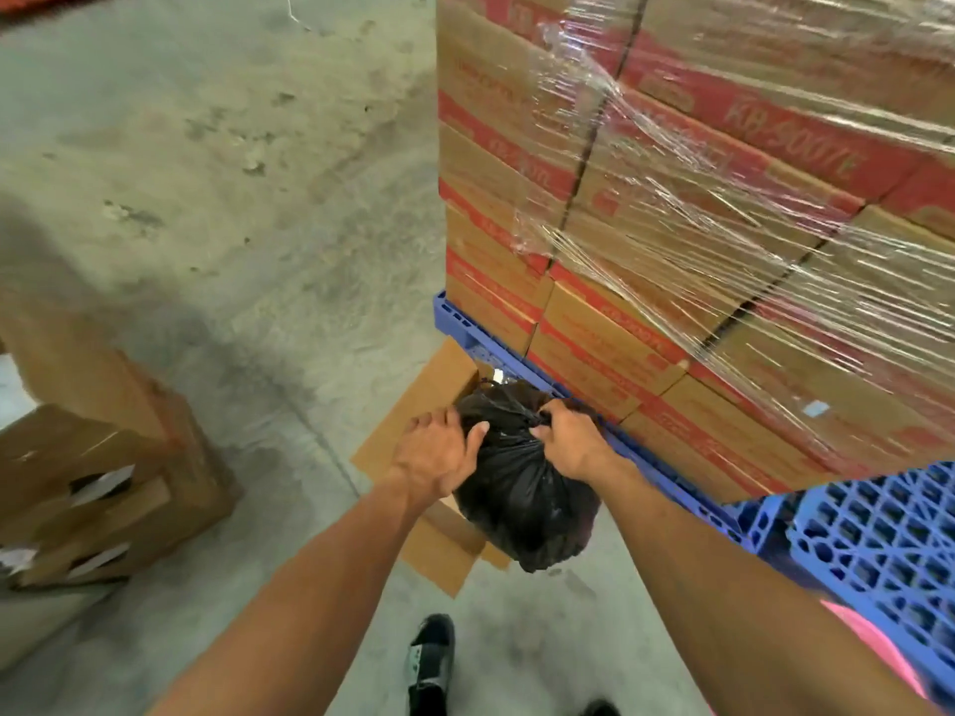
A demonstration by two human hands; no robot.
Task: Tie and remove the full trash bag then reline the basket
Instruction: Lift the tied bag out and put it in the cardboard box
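Concrete floor [232, 173] fills the left of our view, grey and stained. To the right, a tall stack of cartons [697, 224], brown with red bands, wrapped in clear stretch film, sits on a blue plastic pallet [878, 534] whose open grid shows at lower right. More brown boxes [103, 483] at the left edge, blurred.

In the middle, a black trash bag [522, 498], full and bulging, is held above an open brown cardboard box [434, 400] that stands on the floor against the pallet. We cannot tell whether the bag's bottom touches the box.

Our right hand [571, 441] has its fingers curled tight round the gathered neck of the bag. Our left hand [439, 454] lies against the bag's upper side, thumb spread onto the black plastic, fingers loosely bent over it.

One dark shoe [431, 658] below, on the concrete.
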